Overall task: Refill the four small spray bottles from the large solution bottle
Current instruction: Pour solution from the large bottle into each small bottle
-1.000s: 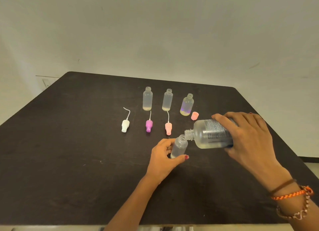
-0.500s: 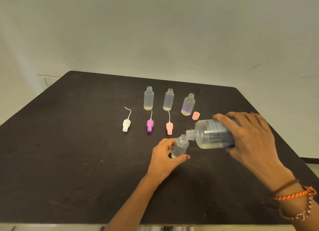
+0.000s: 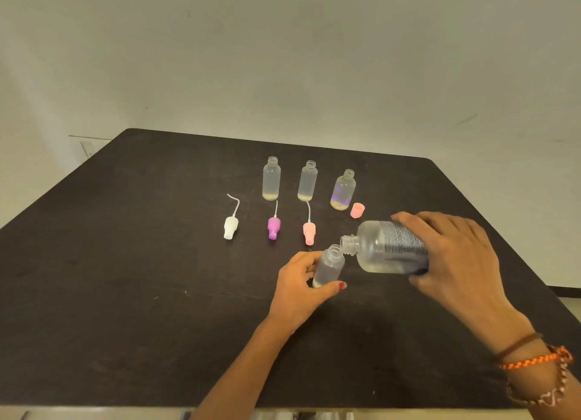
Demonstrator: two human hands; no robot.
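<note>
The step in hand is pouring into the first small spray bottle (image 3: 329,264), and doing it well probably means tipping the large solution bottle (image 3: 391,247) slowly, keeping its mouth right over the small neck (the two openings sit just beside each other) so nothing runs onto the desk (image 3: 125,278). The left hand (image 3: 298,289) curls round the small bottle, steadying it at a slight tilt near the desk's middle. The right hand (image 3: 456,256) wraps the large bottle, held nearly level. Three other small bottles (image 3: 308,181) stand uncapped behind, barely filled.
</note>
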